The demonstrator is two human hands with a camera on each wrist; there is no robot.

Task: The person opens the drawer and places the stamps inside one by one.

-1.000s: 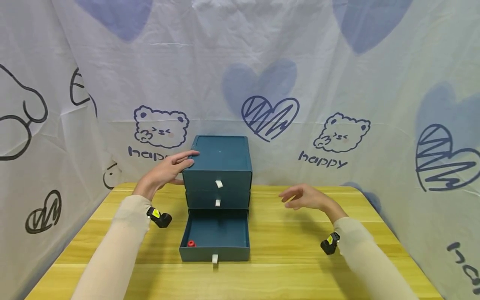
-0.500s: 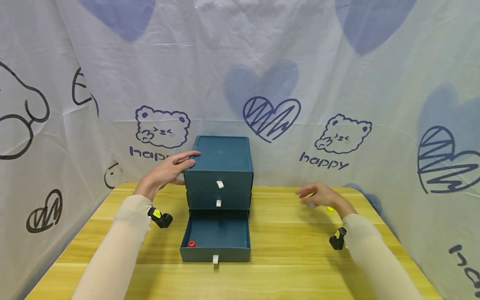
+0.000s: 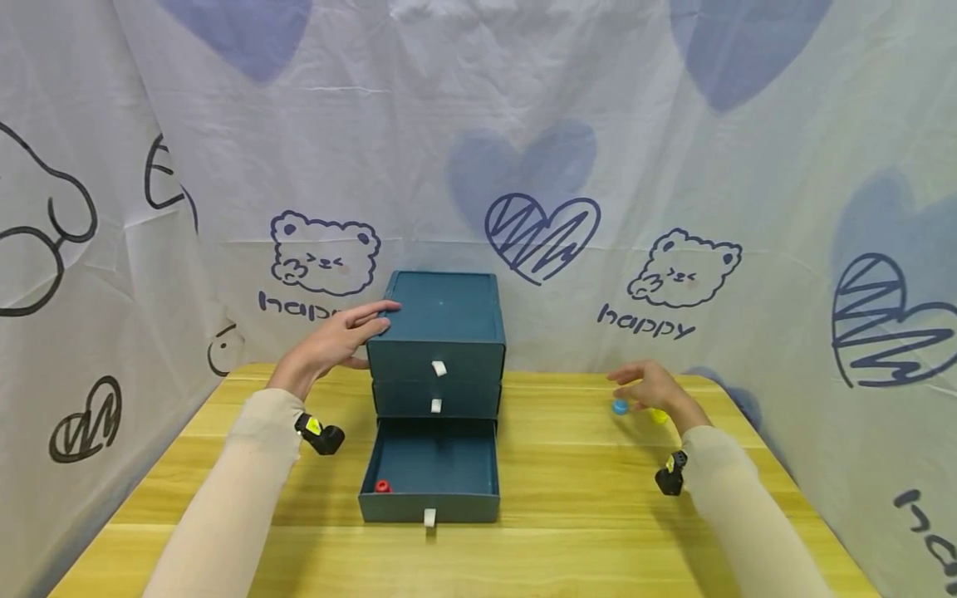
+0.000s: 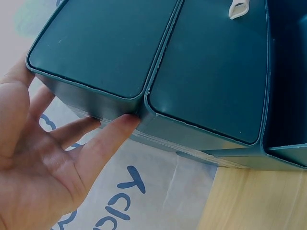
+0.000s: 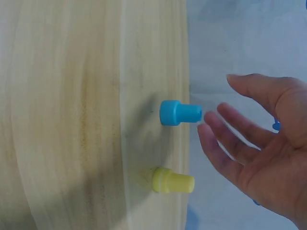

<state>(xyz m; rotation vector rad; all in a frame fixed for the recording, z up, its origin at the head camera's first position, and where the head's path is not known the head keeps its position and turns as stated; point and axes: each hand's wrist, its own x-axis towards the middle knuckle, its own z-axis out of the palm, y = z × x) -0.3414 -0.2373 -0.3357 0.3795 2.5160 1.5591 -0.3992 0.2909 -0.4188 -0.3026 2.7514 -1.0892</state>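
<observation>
A dark teal three-drawer box (image 3: 441, 328) stands at the back of the wooden table (image 3: 568, 507). Its bottom drawer (image 3: 432, 475) is pulled out, and a small red piece (image 3: 382, 486) lies in its front left corner. My left hand (image 3: 340, 336) rests with straight fingers (image 4: 103, 139) against the box's upper left edge (image 4: 96, 86). My right hand (image 3: 649, 386) hovers open just above a small blue peg (image 3: 620, 407) (image 5: 179, 113) and a yellow peg (image 3: 658, 416) (image 5: 172, 181) near the table's back right; its fingers (image 5: 225, 143) hold nothing.
A printed cloth backdrop (image 3: 673, 208) with bears and hearts closes in the table at the back and both sides. The upper two drawers (image 3: 436, 380) are closed, each with a white pull tab. A white tab (image 3: 429, 517) hangs from the open drawer's front.
My right hand has moved right and toward the back, down over the blue and yellow pegs. The left hand has stayed on the box.
</observation>
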